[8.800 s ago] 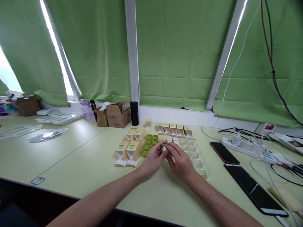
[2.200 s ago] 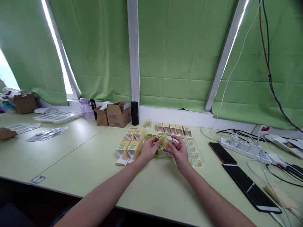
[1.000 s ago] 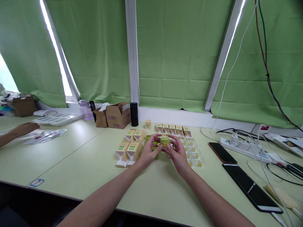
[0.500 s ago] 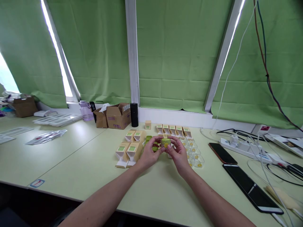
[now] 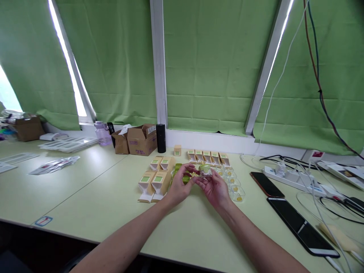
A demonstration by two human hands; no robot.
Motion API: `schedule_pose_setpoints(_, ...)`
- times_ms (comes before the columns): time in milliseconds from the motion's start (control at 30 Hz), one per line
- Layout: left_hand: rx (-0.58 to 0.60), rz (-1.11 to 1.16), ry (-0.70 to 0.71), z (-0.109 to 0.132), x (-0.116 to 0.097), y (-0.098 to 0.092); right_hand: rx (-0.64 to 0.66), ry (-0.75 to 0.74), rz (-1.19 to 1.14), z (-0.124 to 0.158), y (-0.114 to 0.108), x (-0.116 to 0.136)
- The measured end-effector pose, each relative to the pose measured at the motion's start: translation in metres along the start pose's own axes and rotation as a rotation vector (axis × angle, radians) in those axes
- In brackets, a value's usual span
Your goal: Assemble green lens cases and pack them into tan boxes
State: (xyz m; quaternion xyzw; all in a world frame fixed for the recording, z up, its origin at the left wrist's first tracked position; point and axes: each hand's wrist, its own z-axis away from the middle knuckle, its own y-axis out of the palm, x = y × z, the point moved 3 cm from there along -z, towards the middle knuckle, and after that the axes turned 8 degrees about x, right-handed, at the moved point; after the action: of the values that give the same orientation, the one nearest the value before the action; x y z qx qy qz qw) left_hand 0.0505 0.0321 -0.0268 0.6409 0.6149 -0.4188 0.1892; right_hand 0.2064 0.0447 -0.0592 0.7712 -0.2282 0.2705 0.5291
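Note:
Both of my hands meet over the table around a small green container (image 5: 204, 169) with a clear part. It is tipped on its side, and a pale yellow piece (image 5: 195, 174) shows at its left end. My right hand (image 5: 215, 189) holds the container from below and the right, palm partly turned up. My left hand (image 5: 180, 184) closes its fingers and thumb about the yellow end; the exact contact is hard to see. Several green pieces (image 5: 178, 167) lie behind my left hand. Clear cups with yellow spots (image 5: 235, 188) stand in rows beside my right hand.
Open cartons (image 5: 161, 181) stand left of my hands, with more small cartons (image 5: 207, 156) in a back row. Cardboard boxes (image 5: 142, 140) and a black bottle (image 5: 160, 138) stand by the wall. At right lie phones (image 5: 303, 227), a power strip (image 5: 295, 178) and cables.
The green container has turned from upright onto its side, its yellow end swinging down to the left. My right hand has rolled palm-up; the left has barely moved.

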Motion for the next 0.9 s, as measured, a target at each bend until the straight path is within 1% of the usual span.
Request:
schedule_pose_setpoints(167,-0.014,0.006,0.005,-0.001,-0.001,-0.002,0.001,0.023,-0.004,0.001,0.002,0.002)
schedule_pose_setpoints(433,-0.033,0.017,-0.071,-0.003,0.005,-0.004,-0.019,-0.009,0.046,0.004,0.011,0.008)
schedule_pose_setpoints(767,0.017,0.053,-0.095,-0.006,0.009,-0.002,-0.096,-0.103,0.213,0.009,0.012,0.012)
schedule_pose_setpoints(900,0.057,0.046,-0.112,-0.005,0.009,-0.001,-0.085,-0.142,0.274,0.008,0.014,0.013)
